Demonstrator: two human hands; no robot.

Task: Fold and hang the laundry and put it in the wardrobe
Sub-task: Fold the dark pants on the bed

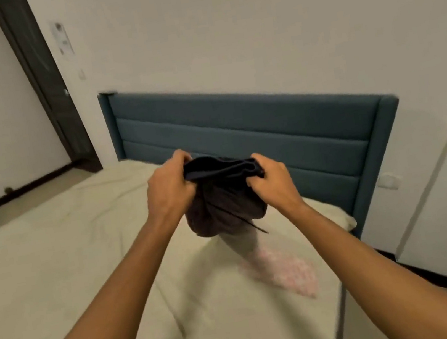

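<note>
Both hands are up over the bed (59, 281), centre of the frame, clamped on a dark garment (222, 198). The left hand (168, 189) grips one end of its bunched navy waistband, the right hand (272, 182) the other, fingers curled tight into the cloth. Below the band the fabric sags in a charcoal pouch, a thin drawstring trailing down. A pale pink patterned cloth (287, 273) lies on the cream sheet underneath, before the teal headboard (267, 122).

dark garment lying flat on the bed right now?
No: the dark garment hangs bunched in the air above the bed, gripped at its top edge by the left hand and the right hand.
</note>
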